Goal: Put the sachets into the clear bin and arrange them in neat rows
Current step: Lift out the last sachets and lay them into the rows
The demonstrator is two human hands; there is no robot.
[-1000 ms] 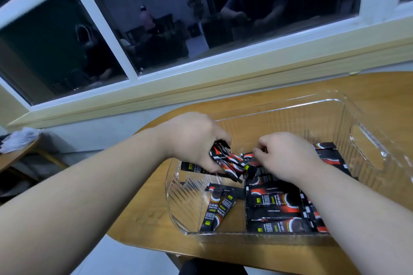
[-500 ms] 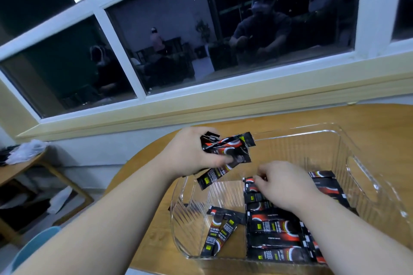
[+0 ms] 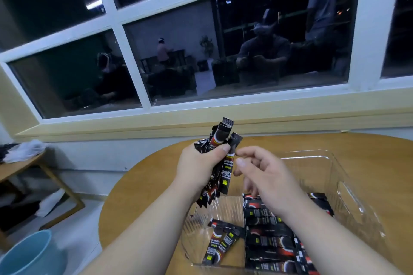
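My left hand (image 3: 200,166) grips a bunch of black and red sachets (image 3: 220,163), held upright above the left end of the clear bin (image 3: 348,187). Just to their right hovers my right hand (image 3: 264,176), fingers loosely bent and holding nothing, its fingertips close to the bunch. On the bin's floor, several sachets lie side by side in a row (image 3: 268,241) under my right forearm. Two loose sachets (image 3: 220,245) lie slanted in the bin's left part.
The bin stands on a rounded wooden table (image 3: 143,187) below a window sill (image 3: 201,116). A blue bucket (image 3: 29,254) stands on the floor at lower left. A second wooden table (image 3: 20,166) with white cloth sits at the far left.
My left hand lifted the bunch of sachets out of the bin and turned it upright. My right hand left the row in the bin and rose toward the bunch.
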